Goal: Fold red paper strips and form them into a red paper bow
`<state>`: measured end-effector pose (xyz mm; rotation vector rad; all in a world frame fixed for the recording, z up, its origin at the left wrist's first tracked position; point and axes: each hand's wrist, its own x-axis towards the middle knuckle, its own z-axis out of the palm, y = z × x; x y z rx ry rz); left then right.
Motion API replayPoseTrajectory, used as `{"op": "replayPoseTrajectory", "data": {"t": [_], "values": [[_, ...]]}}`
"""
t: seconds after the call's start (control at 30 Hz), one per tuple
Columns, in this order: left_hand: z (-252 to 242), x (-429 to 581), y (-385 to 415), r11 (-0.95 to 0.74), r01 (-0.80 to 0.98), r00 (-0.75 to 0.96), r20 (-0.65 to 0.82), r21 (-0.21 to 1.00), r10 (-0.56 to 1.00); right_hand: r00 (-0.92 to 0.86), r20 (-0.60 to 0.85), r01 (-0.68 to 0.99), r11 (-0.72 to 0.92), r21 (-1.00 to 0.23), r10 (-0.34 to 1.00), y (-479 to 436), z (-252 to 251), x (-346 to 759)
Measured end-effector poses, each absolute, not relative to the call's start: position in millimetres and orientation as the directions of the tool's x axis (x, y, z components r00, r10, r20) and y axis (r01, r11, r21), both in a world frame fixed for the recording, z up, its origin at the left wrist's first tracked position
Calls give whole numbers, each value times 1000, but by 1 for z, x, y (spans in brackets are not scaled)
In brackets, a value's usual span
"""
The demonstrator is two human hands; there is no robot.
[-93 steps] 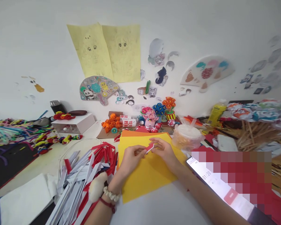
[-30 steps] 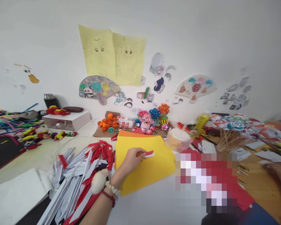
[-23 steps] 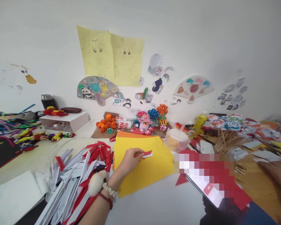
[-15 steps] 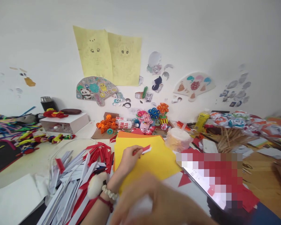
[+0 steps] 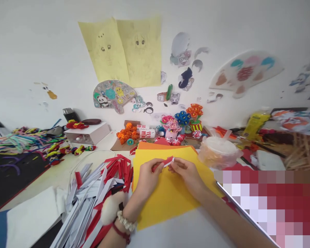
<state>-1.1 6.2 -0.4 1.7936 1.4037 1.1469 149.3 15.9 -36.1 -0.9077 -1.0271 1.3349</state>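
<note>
Left hand (image 5: 147, 175) pinches a folded red-and-white paper strip (image 5: 167, 162) between thumb and fingers; strip sits over the yellow sheets (image 5: 167, 203), tilted, right end up. Right hand (image 5: 185, 171) has its fingertips bent in at that right end; can't tell from here if they actually pinch it. Orange sheet (image 5: 167, 147) pokes out behind the yellow. Clutter is tight on both sides: the heap of white and red paper strips (image 5: 85, 196) runs right up to the left forearm, with a white fluffy ball (image 5: 111, 209) beside the cream scrunchie (image 5: 126, 221) on that wrist. Bagged cup (image 5: 219, 148) with straw crowds the far right corner of the sheets. Pixelated patch hides most of the lower right, just past the right forearm. Behind the sheets: orange flowers (image 5: 127, 133), a white-and-red labelled bottle (image 5: 147, 132) on its side, potted craft flowers (image 5: 170, 125). Yellow bottle (image 5: 256, 123) leans further right. White box (image 5: 89, 132) stands well off to the left, red-and-yellow craft bits (image 5: 76, 124) on top.
</note>
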Motion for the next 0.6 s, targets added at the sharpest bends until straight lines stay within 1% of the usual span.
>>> {"op": "replayPoseTrajectory", "data": {"t": [0.1,0.2,0.33,0.4,0.47,0.5,0.53,0.6], "values": [[-1,3,4,-300,503,127,274,810,953,-62,40,-366,14,-931,997,16,-36,152],[-5,6,1,-347,561,214,273,752,938,-35,5,-390,-9,-921,999,18,-37,153],[-8,10,-1,-397,651,293,268,647,918,-15,10,-361,4,-933,1000,19,-38,154],[-1,11,-2,-423,699,325,270,577,906,-18,19,-361,11,-932,1000,19,-39,154],[15,9,-5,-430,769,324,292,473,900,-15,17,-371,10,-929,1000,20,-41,155],[27,6,-8,-407,820,296,310,404,904,-15,12,-374,6,-927,1000,21,-41,156],[40,0,-12,-367,872,275,297,323,915,-16,5,-375,-2,-927,1000,22,-42,156],[68,-17,-23,-203,968,169,214,148,962,-26,-7,-375,-16,-927,1000,22,-43,156]]}}
